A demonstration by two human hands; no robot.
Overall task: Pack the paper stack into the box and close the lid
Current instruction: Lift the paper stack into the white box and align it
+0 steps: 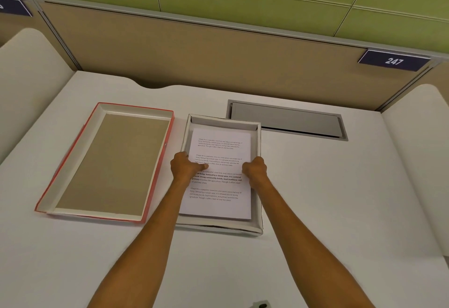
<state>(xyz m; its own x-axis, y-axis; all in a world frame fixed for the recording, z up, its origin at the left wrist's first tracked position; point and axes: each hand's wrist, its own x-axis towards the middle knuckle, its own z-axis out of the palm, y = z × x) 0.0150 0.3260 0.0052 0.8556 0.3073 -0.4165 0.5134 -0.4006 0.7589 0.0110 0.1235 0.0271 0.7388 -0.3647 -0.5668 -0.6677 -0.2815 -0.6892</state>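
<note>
A white paper stack [220, 148] with printed text lies inside the open white box [224, 121] in the middle of the desk. My left hand [185, 168] grips the stack's left edge, thumb on top of the sheets. On the right edge my right hand [255, 168] does the same, fingers curled around the paper. The lid [109, 159], red outside with a brown inner face, lies upside down on the desk just left of the box.
A grey cable hatch [286, 119] is set into the white desk [340, 198] behind and right of the box. A tan partition with a "247" label [393, 61] stands at the back. A small grey object [261, 304] shows at the bottom edge.
</note>
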